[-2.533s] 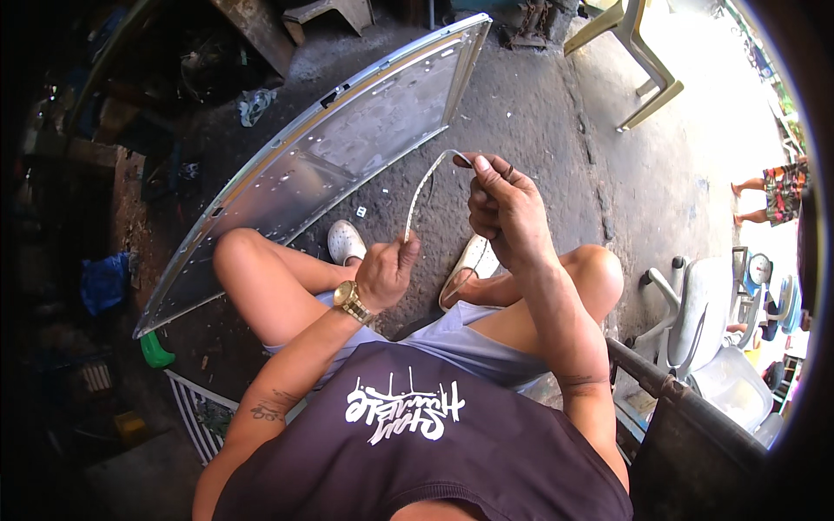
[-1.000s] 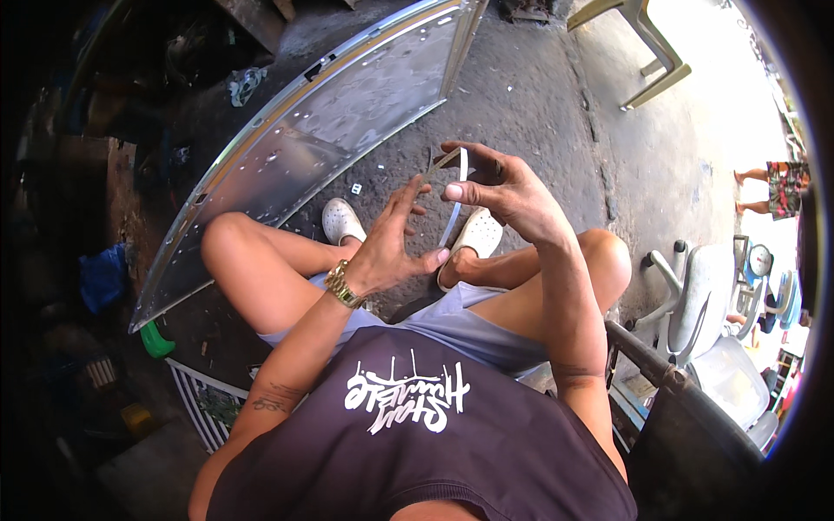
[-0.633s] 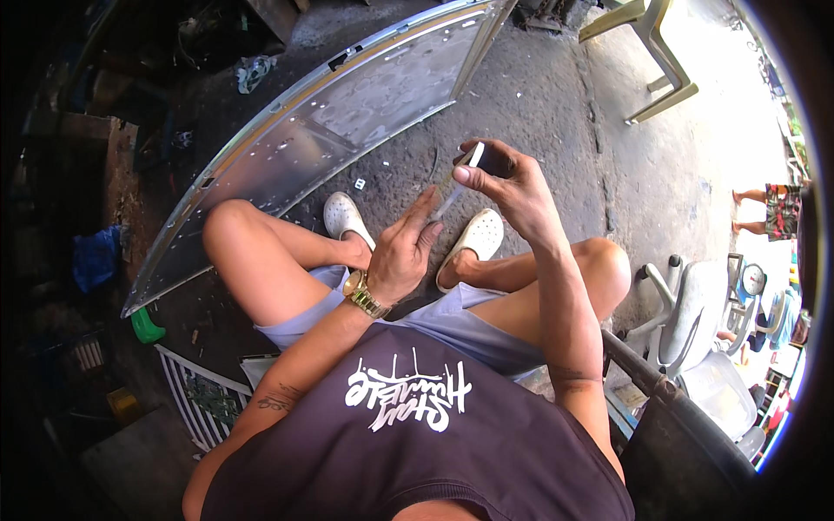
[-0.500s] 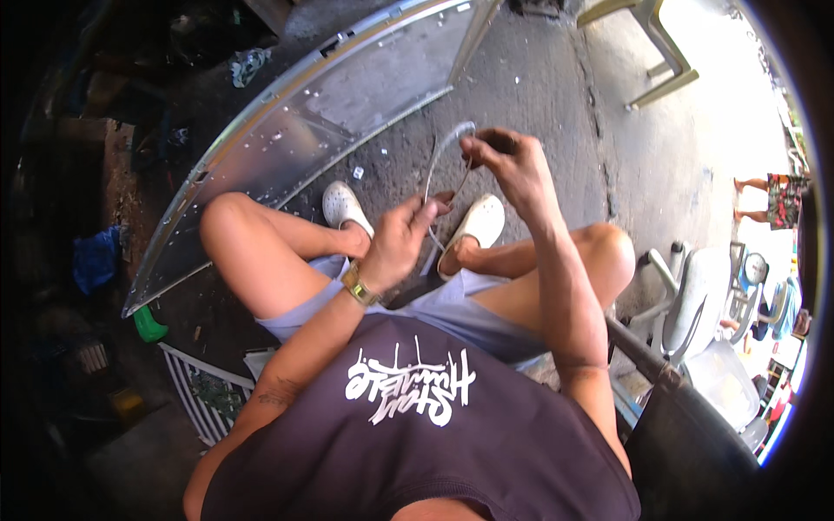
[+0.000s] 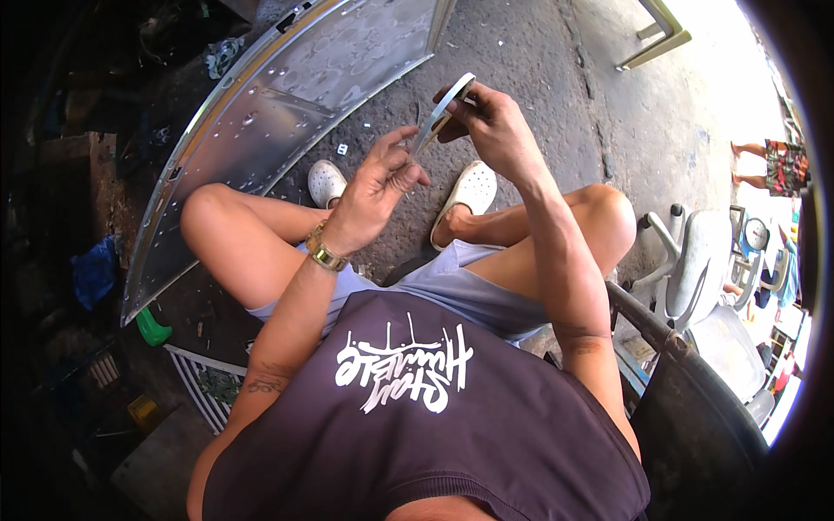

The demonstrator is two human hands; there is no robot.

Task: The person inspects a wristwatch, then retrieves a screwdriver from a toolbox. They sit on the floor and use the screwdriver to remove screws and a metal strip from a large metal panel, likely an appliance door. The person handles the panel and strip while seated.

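Note:
A thin whitish ring, like a narrow roll of tape (image 5: 446, 102), is tilted almost edge-on above the ground in front of me. My right hand (image 5: 499, 130) grips its far side between thumb and fingers. Close to the roll's lower end is my left hand (image 5: 369, 193), with its fingers apart and the thumb extended; I cannot tell whether a fingertip touches the roll. A gold watch (image 5: 324, 249) is on my left wrist. Below the hands, my feet in white clogs (image 5: 473, 189) rest on the ground.
A large curved metal-framed panel (image 5: 304, 91), spotted with droplets or specks, leans at the far left. Chair legs (image 5: 656, 43) stand at the far right, and grey office chairs (image 5: 698, 265) at the right near a dial scale (image 5: 756, 233). Another person's legs (image 5: 749, 165) show beyond.
Both hands have moved farther away from me. The left fingers have gone from pinching the loop to spread apart. The right hand has kept its hold and turned the roll.

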